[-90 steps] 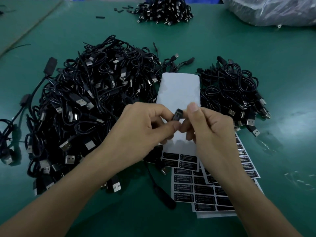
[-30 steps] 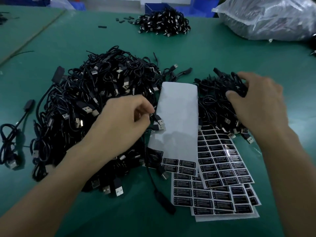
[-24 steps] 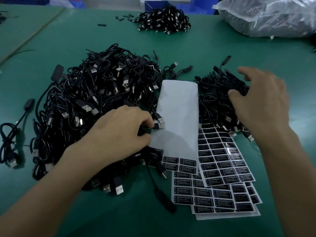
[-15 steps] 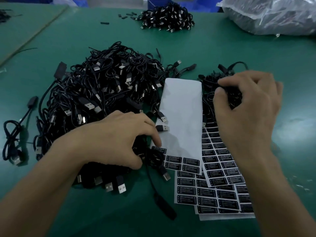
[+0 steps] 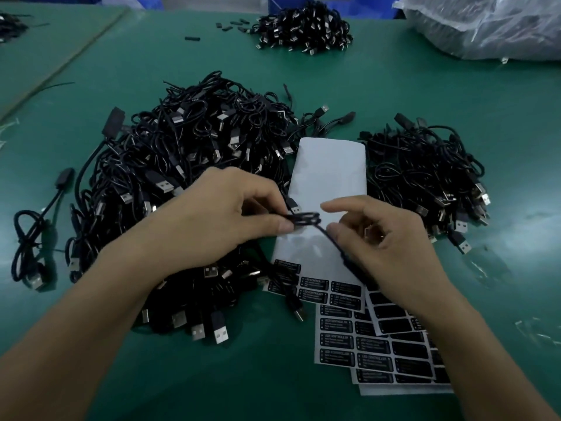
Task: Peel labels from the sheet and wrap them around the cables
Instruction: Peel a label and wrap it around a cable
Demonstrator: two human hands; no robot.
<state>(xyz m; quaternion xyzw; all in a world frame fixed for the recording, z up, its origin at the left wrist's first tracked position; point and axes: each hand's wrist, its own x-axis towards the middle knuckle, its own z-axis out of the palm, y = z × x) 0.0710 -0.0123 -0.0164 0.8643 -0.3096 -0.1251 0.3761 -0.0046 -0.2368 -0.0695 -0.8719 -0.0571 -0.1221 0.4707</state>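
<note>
My left hand (image 5: 218, 217) pinches a small coiled black cable (image 5: 305, 218) between thumb and fingers, above the white label sheet (image 5: 331, 177). A strand of that cable runs down to the right past the thumb of my right hand (image 5: 388, 241), which closes on it with index finger extended and the other fingers curled. The sheet is mostly bare backing, with a few black labels (image 5: 331, 291) left at its near end. More full label sheets (image 5: 379, 354) fan out beneath it, partly under my right wrist.
A large heap of black USB cables (image 5: 188, 147) lies to the left, a smaller heap (image 5: 425, 177) to the right. Far off are another cable pile (image 5: 303, 25), a clear plastic bag (image 5: 485, 25) and a blue bin (image 5: 285, 1). One loose cable (image 5: 30, 238) lies far left.
My right hand came back from the right heap to the centre. My left hand lifted a cable out of the large heap and holds it over the sheet.
</note>
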